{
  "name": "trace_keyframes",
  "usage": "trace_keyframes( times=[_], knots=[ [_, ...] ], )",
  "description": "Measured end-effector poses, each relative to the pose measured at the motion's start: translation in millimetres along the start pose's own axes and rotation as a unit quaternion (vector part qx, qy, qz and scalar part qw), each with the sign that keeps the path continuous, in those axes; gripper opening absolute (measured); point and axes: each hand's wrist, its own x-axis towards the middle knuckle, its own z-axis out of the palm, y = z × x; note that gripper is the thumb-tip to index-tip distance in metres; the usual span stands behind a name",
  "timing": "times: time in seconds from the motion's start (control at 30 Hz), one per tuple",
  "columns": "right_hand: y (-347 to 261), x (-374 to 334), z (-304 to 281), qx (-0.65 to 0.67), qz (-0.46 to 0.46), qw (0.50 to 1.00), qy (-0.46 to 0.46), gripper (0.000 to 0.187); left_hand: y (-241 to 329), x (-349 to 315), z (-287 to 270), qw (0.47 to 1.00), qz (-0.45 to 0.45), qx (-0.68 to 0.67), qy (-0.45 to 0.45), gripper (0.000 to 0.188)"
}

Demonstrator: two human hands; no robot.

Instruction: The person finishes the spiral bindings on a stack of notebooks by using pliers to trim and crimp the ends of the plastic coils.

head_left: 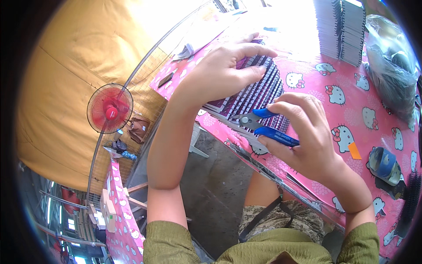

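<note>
A slanted stack of spiral-bound notebooks [269, 88] with dark binding coils lies near the table's front edge. Across its far left part rests my left hand [226, 68], thumb and fingers stretched out and apart. My right hand [310, 132] is closed around a pair of cutting pliers [276, 135] with blue handles, which are spread apart. The pliers' grey head points left, over the near side of the stack. Whether their jaws touch a coil I cannot tell.
The table [307, 83] wears a pink patterned cover. Tall stacks of spiral notebooks [340, 33] stand at the far right, beside a clear plastic bag [392, 66]. Nearer are a blue-and-grey roll [383, 165] and a black brush-like bundle [409, 200]. A red fan [110, 108] stands left.
</note>
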Motion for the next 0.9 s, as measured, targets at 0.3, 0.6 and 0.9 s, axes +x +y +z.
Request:
trace_keyframes(
  times=[0.3, 0.6, 0.9],
  knots=[
    [22, 15, -5, 0.539, 0.464, 0.649, -0.269, 0.038, 7, 2, 0, 0.983, 0.026, 0.174, -0.049, 0.051],
    [3, -8, 2, 0.013, 0.012, 1.000, -0.012, 0.045, 2, 4, -6, 0.995, 0.041, 0.076, -0.051, 0.044],
    [33, 10, -1, 0.618, 0.465, 0.557, -0.304, 0.041, 3, 3, -2, 0.985, 0.042, 0.157, -0.059, 0.052]
  ],
)
